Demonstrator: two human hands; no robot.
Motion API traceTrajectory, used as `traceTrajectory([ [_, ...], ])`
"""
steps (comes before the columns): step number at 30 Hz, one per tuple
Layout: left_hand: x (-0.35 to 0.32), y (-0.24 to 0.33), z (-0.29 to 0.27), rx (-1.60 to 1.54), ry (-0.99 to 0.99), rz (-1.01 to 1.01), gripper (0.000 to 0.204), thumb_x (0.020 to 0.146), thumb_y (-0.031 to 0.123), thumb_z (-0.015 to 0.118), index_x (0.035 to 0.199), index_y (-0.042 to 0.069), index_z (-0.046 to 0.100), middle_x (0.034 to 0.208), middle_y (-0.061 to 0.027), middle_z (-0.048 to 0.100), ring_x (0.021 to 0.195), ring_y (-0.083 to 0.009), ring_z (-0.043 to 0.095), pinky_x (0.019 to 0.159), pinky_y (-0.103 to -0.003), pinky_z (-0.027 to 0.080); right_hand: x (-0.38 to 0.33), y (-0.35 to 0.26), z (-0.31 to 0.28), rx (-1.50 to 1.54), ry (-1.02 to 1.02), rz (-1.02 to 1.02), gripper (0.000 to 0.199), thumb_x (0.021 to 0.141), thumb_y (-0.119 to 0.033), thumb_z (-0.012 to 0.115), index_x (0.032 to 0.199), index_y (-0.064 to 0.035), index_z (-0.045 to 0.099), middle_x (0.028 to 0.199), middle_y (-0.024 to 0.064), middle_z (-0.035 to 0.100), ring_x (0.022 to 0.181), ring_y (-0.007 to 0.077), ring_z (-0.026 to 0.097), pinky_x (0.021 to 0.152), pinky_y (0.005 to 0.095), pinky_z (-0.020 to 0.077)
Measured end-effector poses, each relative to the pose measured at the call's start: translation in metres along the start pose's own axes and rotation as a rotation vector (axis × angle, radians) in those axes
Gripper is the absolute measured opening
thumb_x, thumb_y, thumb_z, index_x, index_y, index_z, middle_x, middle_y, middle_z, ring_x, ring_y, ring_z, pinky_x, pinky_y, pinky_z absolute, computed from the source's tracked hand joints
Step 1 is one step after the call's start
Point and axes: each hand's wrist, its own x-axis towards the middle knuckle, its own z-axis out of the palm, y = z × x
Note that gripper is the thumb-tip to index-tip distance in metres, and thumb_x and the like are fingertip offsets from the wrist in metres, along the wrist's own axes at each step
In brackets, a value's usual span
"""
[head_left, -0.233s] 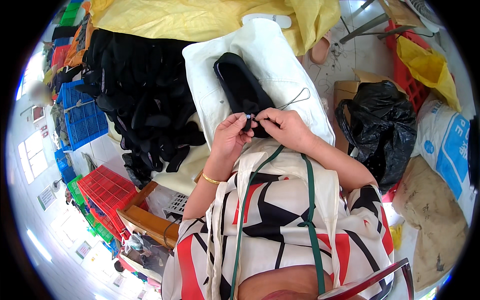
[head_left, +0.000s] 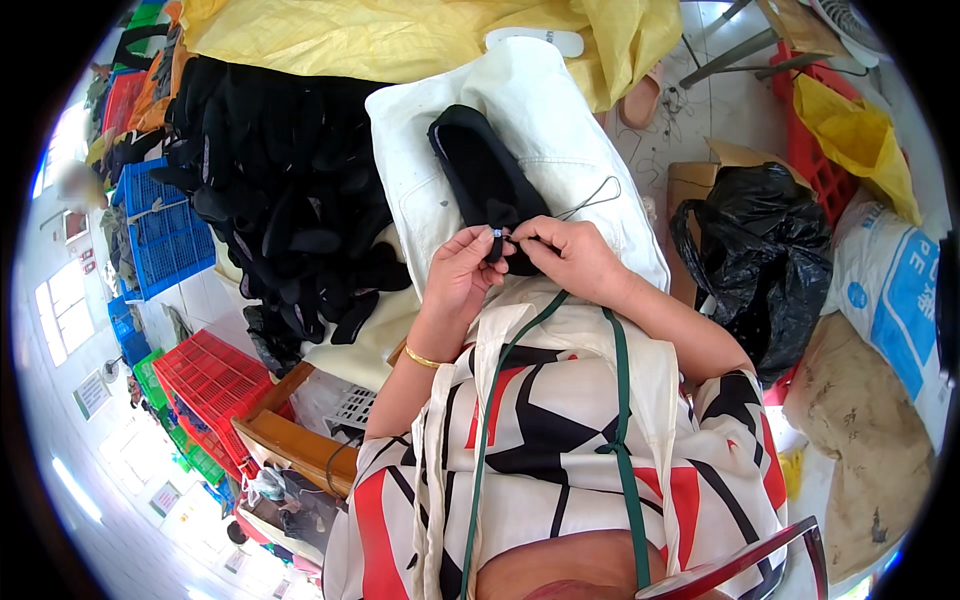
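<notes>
A black slip-on shoe (head_left: 468,155) rests on a white cloth (head_left: 410,150) over my lap, its opening away from me. On its toe sits a black fabric bow (head_left: 497,247) with a small shiny ornament at the middle. My left hand (head_left: 462,262) is closed, thumb and fingertips pinching the bow by the ornament. Just to the right, my right hand (head_left: 575,258) is closed in a pinch against the bow's other side; what its fingertips hold is too small to make out. A thin dark looped strand (head_left: 598,197) sticks out beyond that hand.
A heap of black shoes (head_left: 280,190) lies left of the cloth. Yellow sheeting (head_left: 400,40) with a white insole (head_left: 535,41) spreads beyond it. At right stand a black plastic bag (head_left: 755,260) and a cardboard box (head_left: 690,185). Red crates (head_left: 215,385) and a wooden drawer (head_left: 290,430) are lower left.
</notes>
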Motion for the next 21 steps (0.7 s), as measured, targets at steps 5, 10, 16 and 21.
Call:
traceTrajectory([
  [5, -0.003, 0.002, 0.005, -0.012, 0.021, 0.001, 0.019, 0.099, 0.017, 0.058, 0.106, 0.001, 0.064, 0.091, -0.0117, 0.07, 0.066, -0.0133, 0.064, 0.056, -0.023, 0.055, 0.001, -0.003, -0.001, -0.011, -0.027, 0.023, 0.012, 0.092, -0.01, 0.059, 0.101, -0.0046, 0.065, 0.079, 0.0123, 0.067, 0.062, 0.0182, 0.061, 0.062, 0.0296, 0.05],
  [10, -0.005, 0.0, 0.006, 0.092, 0.117, 0.056, 0.018, 0.095, 0.015, 0.065, 0.105, 0.001, 0.066, 0.085, -0.0066, 0.068, 0.061, -0.0109, 0.06, 0.055, -0.022, 0.051, 0.003, -0.008, -0.003, 0.033, -0.083, 0.099, 0.011, 0.094, -0.01, 0.059, 0.102, -0.0034, 0.065, 0.075, 0.0046, 0.062, 0.06, 0.0091, 0.055, 0.058, 0.0257, 0.0464],
  [16, -0.011, 0.005, 0.015, 0.252, 0.162, 0.076, 0.018, 0.087, 0.013, 0.074, 0.099, 0.001, 0.069, 0.079, -0.0021, 0.065, 0.057, -0.008, 0.056, 0.051, -0.021, 0.046, 0.004, -0.006, -0.002, 0.128, -0.126, 0.271, 0.01, 0.097, -0.012, 0.059, 0.1, -0.0041, 0.065, 0.072, -0.0008, 0.058, 0.06, 0.0048, 0.053, 0.056, 0.0224, 0.0445],
  [21, -0.007, 0.005, 0.013, 0.235, 0.148, 0.057, 0.018, 0.086, 0.013, 0.075, 0.098, 0.001, 0.069, 0.079, -0.0025, 0.065, 0.057, -0.0084, 0.056, 0.051, -0.022, 0.046, 0.007, -0.002, 0.004, 0.175, -0.086, 0.285, 0.009, 0.098, -0.012, 0.059, 0.097, -0.0034, 0.063, 0.07, -0.0009, 0.057, 0.06, 0.0048, 0.053, 0.055, 0.0225, 0.0447],
])
